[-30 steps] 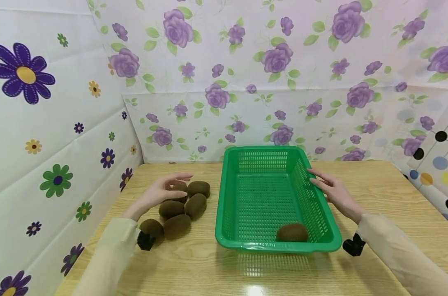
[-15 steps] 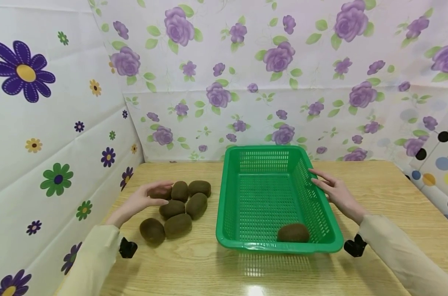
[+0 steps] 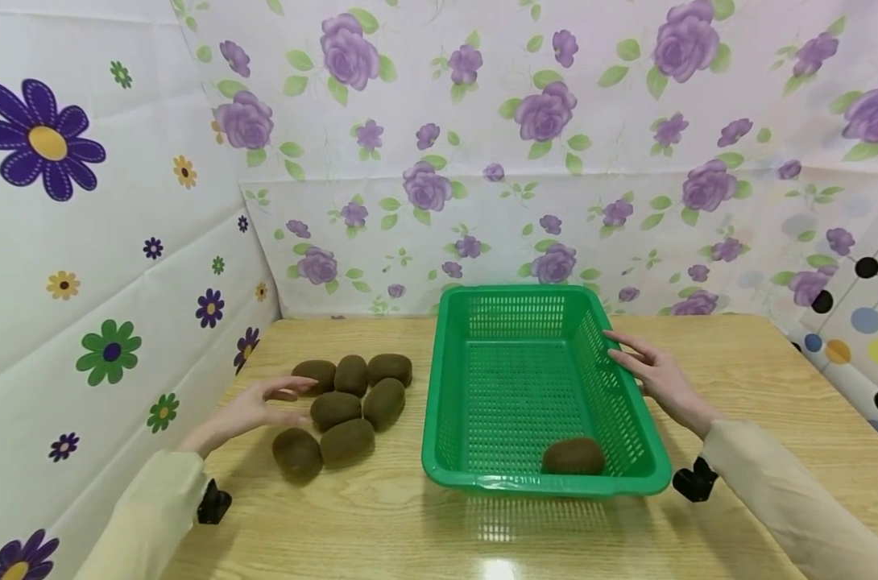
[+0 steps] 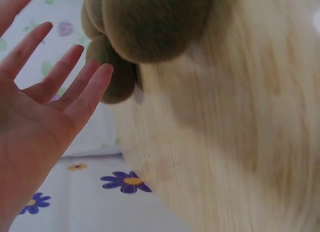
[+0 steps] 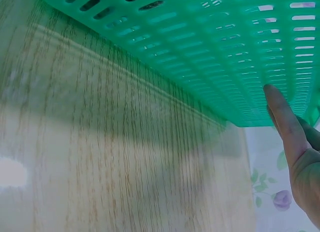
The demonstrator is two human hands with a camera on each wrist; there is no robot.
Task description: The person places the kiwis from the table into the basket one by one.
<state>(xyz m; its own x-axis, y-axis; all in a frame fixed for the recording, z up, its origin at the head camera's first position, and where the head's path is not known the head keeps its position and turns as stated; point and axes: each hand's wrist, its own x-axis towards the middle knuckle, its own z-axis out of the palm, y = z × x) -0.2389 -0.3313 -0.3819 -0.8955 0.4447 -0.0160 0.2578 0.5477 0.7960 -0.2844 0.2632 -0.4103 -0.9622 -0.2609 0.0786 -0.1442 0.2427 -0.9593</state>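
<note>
Several brown kiwis (image 3: 348, 443) lie in a cluster on the left of the table. At the cluster's left edge is my left hand (image 3: 254, 412), with nothing in its grasp; in the left wrist view its fingers (image 4: 62, 69) are spread and fairly straight. Its fingertips overlap the leftmost back kiwi (image 3: 310, 372) in the head view; contact cannot be told. A green perforated basket (image 3: 548, 483) stands right of centre, with one kiwi (image 3: 573, 457) in its near right corner. My right hand (image 3: 660, 377) touches the basket's right rim with extended fingers, and one finger (image 5: 285, 117) lies along the outer wall.
Bare wooden table (image 3: 395, 515) lies between the kiwis and the basket. A flower-printed cloth wall (image 3: 381, 201) rises right behind the basket, and another printed cloth (image 3: 171, 338) borders the left side.
My left hand has drawn back leftward and toward me from above the kiwis, uncovering the back ones. The kiwis, the basket and my right hand stay in place.
</note>
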